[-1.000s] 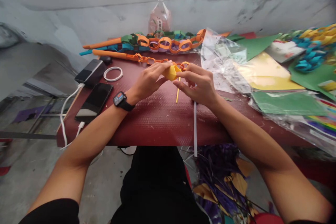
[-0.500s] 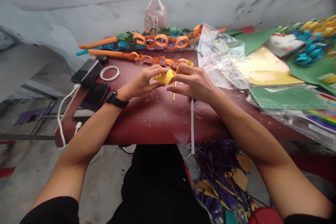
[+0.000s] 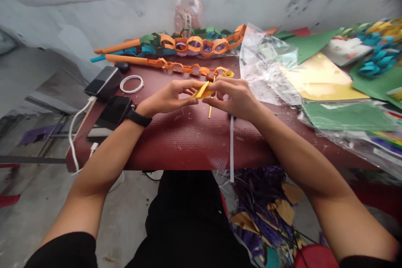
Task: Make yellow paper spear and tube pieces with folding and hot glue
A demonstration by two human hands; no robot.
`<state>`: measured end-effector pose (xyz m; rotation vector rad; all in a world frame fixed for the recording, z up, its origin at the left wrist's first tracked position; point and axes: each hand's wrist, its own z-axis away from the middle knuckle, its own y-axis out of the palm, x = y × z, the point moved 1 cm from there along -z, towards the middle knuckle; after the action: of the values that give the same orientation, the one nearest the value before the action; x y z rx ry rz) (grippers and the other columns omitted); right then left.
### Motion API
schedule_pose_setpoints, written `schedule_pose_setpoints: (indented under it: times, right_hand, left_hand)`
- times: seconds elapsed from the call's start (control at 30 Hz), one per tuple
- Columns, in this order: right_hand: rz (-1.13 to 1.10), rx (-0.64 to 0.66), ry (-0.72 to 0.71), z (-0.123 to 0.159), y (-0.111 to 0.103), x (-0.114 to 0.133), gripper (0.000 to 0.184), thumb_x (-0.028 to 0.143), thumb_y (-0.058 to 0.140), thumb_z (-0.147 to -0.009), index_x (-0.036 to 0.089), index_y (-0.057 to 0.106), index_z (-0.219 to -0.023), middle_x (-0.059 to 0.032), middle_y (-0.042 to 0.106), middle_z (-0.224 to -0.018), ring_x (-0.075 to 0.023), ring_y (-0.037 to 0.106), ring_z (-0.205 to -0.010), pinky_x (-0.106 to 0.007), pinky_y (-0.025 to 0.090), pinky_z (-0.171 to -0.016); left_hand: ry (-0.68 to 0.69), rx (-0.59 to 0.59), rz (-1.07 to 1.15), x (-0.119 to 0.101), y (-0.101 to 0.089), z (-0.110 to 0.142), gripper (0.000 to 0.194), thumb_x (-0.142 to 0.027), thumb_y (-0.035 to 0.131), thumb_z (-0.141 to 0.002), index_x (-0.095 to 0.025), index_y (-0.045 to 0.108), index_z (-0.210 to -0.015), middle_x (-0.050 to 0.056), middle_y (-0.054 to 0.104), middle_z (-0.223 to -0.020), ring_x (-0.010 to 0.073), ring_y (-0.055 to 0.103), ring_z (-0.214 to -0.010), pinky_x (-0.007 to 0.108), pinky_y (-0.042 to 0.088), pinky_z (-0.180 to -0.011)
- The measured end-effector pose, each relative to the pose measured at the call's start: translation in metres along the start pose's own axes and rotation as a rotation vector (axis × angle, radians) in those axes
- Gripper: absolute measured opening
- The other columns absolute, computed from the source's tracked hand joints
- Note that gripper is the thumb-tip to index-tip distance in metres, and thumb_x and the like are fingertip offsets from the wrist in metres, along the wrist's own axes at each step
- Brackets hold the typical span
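Between my two hands is a folded piece of yellow paper [image 3: 202,91], held just above the dark red table [image 3: 185,142]. The fingers of my left hand [image 3: 174,97] pinch its left end. My right hand [image 3: 234,95] grips the right end, its fingertips partly hiding the paper. A thin yellow strip [image 3: 210,111] shows below my right fingertips. Right behind my hands lies an orange paper chain [image 3: 177,68] with a yellow link at its right end. A white strip [image 3: 232,148] hangs over the table's front edge below my right wrist.
A plastic bottle [image 3: 188,8] stands by the wall behind more paper chains [image 3: 194,44]. On the left are a phone [image 3: 113,111], a black box-like device [image 3: 103,80] and a white ring [image 3: 131,84]. Clear plastic [image 3: 262,65], yellow sheets [image 3: 323,79] and green paper [image 3: 345,116] cover the right.
The yellow paper has turned between my fingers and now looks flatter and slanted. Both hands stay close together around it. The view has shifted slightly.
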<state>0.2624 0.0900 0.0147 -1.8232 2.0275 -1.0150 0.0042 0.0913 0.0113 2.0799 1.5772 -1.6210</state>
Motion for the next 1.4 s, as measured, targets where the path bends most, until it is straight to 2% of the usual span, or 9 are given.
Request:
schedule_pose_setpoints:
  times: [0.13,0.33,0.6,0.77,0.93,1.03,1.2,1.4]
  right_hand:
    - [-0.032,-0.046,-0.005,-0.0003,0.0018,0.0009,0.014,0.034,0.078,-0.107,0.022,0.075,-0.112,0.0022,0.068,-0.085,-0.0092,0.056,-0.065,-0.025,0.050,-0.063]
    - [-0.057,0.002,-0.026,-0.0021,-0.0014,0.0047,0.008,0.031,0.079,-0.107,0.023,0.082,-0.108,-0.0001,0.074,-0.087,-0.0103,0.063,-0.071,-0.026,0.052,-0.067]
    - [-0.044,0.087,0.057,-0.0039,-0.0055,0.0089,0.020,0.040,0.072,-0.112,0.024,0.085,-0.111,-0.0027,0.075,-0.087,-0.0126,0.066,-0.074,-0.029,0.055,-0.071]
    - [-0.039,0.050,0.024,-0.0023,-0.0032,0.0056,0.015,0.035,0.075,-0.110,0.024,0.086,-0.112,-0.0025,0.077,-0.089,-0.0127,0.067,-0.074,-0.028,0.053,-0.070]
    - [-0.011,0.000,0.026,0.0004,-0.0001,0.0043,0.013,0.031,0.075,-0.109,0.024,0.085,-0.113,-0.0040,0.083,-0.101,-0.0143,0.072,-0.081,-0.030,0.056,-0.074]
    - [-0.015,0.017,0.032,-0.0004,-0.0003,0.0053,0.014,0.031,0.074,-0.109,0.024,0.086,-0.113,-0.0042,0.082,-0.100,-0.0141,0.071,-0.080,-0.030,0.056,-0.075]
    - [-0.030,0.062,0.034,-0.0023,-0.0021,0.0048,0.017,0.036,0.074,-0.110,0.025,0.088,-0.109,-0.0023,0.073,-0.087,-0.0138,0.064,-0.074,-0.030,0.052,-0.072]
    - [-0.006,0.062,0.035,0.0002,-0.0004,0.0014,0.017,0.036,0.076,-0.109,0.025,0.087,-0.114,-0.0033,0.074,-0.094,-0.0138,0.063,-0.075,-0.030,0.052,-0.073]
  left_hand:
    - [-0.020,0.014,0.082,-0.0036,0.0016,-0.0011,0.051,-0.053,0.088,-0.098,-0.021,0.081,-0.137,0.014,0.082,-0.139,0.0259,0.081,-0.124,0.039,0.067,-0.110]
    - [0.000,0.031,0.081,-0.0051,0.0016,0.0000,0.048,-0.052,0.086,-0.101,-0.021,0.080,-0.138,0.014,0.082,-0.141,0.0248,0.081,-0.125,0.037,0.066,-0.111]
    - [-0.031,0.023,0.050,-0.0065,0.0025,0.0000,0.045,-0.048,0.087,-0.100,-0.021,0.081,-0.135,0.014,0.083,-0.134,0.0234,0.082,-0.115,0.037,0.067,-0.105]
    - [-0.021,0.019,0.032,-0.0060,0.0024,-0.0006,0.045,-0.049,0.086,-0.101,-0.022,0.081,-0.136,0.014,0.082,-0.139,0.0245,0.081,-0.120,0.037,0.067,-0.105]
    - [0.031,-0.038,-0.072,-0.0062,-0.0014,0.0002,0.041,-0.048,0.083,-0.102,-0.025,0.081,-0.137,0.013,0.082,-0.138,0.0266,0.078,-0.126,0.042,0.065,-0.109]
    - [0.050,-0.043,-0.115,-0.0047,-0.0029,0.0014,0.041,-0.048,0.082,-0.102,-0.026,0.081,-0.137,0.013,0.082,-0.137,0.0269,0.077,-0.124,0.044,0.064,-0.109]
    - [0.025,-0.001,-0.121,-0.0014,-0.0019,0.0026,0.046,-0.050,0.081,-0.103,-0.025,0.080,-0.142,0.012,0.084,-0.124,0.0247,0.079,-0.109,0.040,0.066,-0.095]
    - [0.008,-0.033,-0.087,-0.0033,-0.0029,0.0023,0.042,-0.050,0.082,-0.102,-0.024,0.082,-0.135,0.013,0.084,-0.129,0.0244,0.078,-0.113,0.038,0.065,-0.098]
